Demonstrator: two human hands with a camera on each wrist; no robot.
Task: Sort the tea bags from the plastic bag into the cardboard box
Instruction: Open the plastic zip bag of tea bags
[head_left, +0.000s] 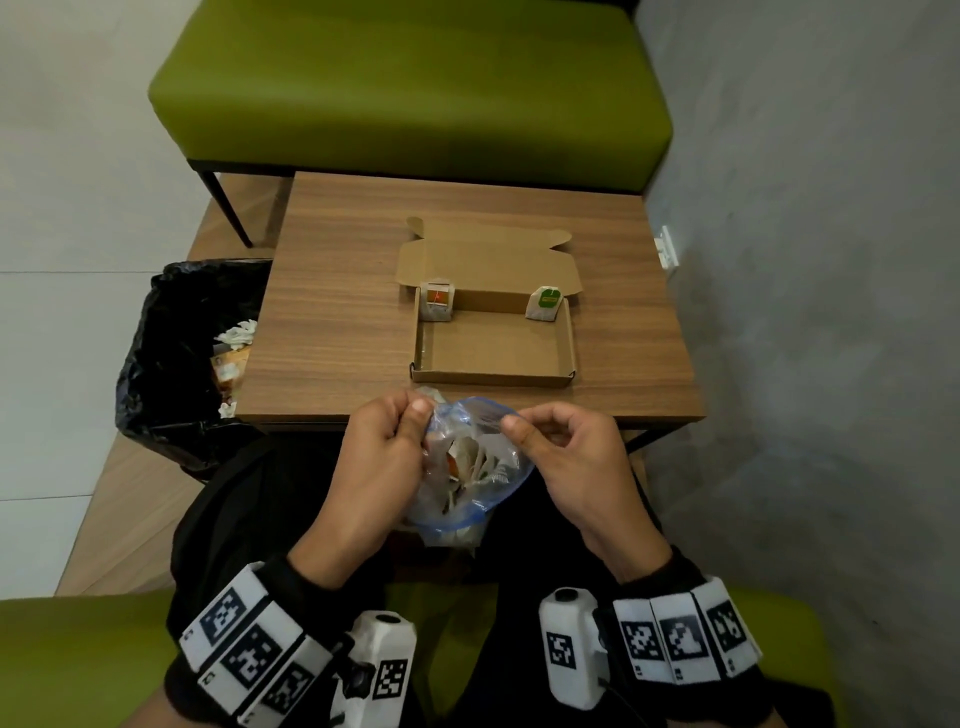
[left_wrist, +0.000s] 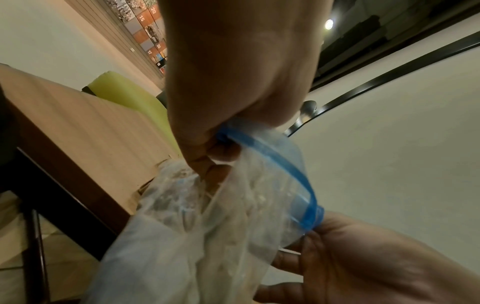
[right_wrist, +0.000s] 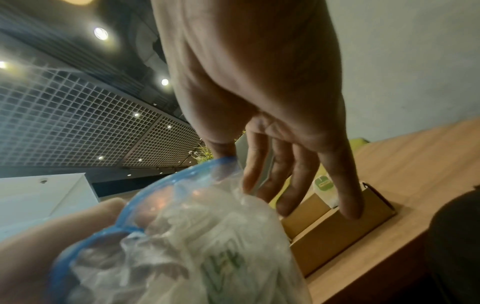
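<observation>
A clear plastic bag (head_left: 467, 462) with a blue zip strip hangs over my lap, just short of the table's near edge, and holds several tea bags. My left hand (head_left: 384, 447) pinches the left side of its mouth; my right hand (head_left: 561, 452) pinches the right side with thumb and forefinger. The blue strip (left_wrist: 285, 164) runs between both hands, and the bag (right_wrist: 197, 236) fills the lower right wrist view. An open cardboard box (head_left: 493, 343) lies on the table, with an orange-tagged tea bag (head_left: 437, 302) in its far-left corner and a green-tagged tea bag (head_left: 546, 303) in its far-right corner.
The wooden table (head_left: 332, 291) stands before a green bench (head_left: 410, 88). A bin with a black liner (head_left: 171, 364) holding waste sits left of the table. A grey wall (head_left: 810, 260) runs along the right.
</observation>
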